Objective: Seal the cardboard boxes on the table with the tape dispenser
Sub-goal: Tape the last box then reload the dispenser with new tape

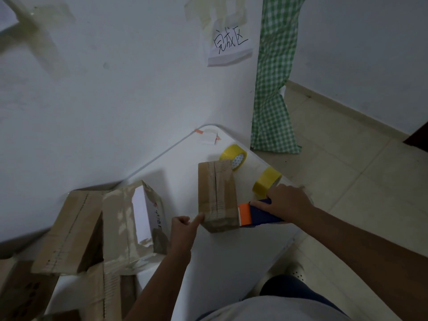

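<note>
On the white table (227, 258), I see the right hand (286, 202) gripping the tape dispenser (257, 213) (orange end touching the cardboard box (216, 195)). The left hand (184, 230), fingers mostly curled, holds nothing; its forefinger touches the box's near-left corner.

Bare table (176, 181) lay open between the small box (216, 195) and the box pile (97, 228) at left. Two tape rolls (234, 156) (266, 180) crowded the far right corner, beside the wall (115, 89).

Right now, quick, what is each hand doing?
Left hand: mostly curled, one finger out touching the box, holding nothing.
Right hand: closed around the tape dispenser.
</note>
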A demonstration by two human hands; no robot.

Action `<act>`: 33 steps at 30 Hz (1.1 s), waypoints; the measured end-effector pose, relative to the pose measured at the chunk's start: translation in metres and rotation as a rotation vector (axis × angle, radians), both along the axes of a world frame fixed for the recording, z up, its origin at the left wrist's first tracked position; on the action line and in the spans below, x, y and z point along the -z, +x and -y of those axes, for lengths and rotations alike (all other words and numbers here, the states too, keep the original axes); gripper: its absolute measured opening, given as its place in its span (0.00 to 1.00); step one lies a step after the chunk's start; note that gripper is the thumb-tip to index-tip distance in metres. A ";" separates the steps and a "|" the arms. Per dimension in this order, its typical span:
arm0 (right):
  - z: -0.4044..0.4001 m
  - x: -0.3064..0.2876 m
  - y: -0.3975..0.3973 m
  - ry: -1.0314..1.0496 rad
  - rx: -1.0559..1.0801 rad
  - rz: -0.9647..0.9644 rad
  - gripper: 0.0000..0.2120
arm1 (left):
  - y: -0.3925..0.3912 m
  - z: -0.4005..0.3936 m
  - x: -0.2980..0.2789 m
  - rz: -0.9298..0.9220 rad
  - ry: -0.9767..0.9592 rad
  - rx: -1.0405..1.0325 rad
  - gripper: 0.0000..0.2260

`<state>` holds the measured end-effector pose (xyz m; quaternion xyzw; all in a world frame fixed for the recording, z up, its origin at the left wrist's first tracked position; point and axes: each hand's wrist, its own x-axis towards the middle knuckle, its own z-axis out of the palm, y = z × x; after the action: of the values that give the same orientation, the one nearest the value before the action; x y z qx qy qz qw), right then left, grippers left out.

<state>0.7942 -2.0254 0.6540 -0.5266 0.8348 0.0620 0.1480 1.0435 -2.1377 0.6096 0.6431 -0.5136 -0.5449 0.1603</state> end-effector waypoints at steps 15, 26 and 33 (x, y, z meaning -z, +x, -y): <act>-0.012 0.022 0.033 -0.051 0.204 0.134 0.29 | 0.014 0.043 0.009 0.144 0.012 0.220 0.28; -0.022 0.027 0.027 -0.051 0.191 0.124 0.28 | 0.011 0.086 -0.039 0.618 -0.186 0.640 0.17; -0.022 0.031 0.026 -0.051 0.204 0.148 0.29 | -0.033 0.051 -0.042 0.506 -0.891 1.113 0.18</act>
<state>0.8201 -2.0038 0.6231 -0.4455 0.8723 -0.0137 0.2013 1.0105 -2.1885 0.6515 0.2687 -0.9553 -0.1222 -0.0164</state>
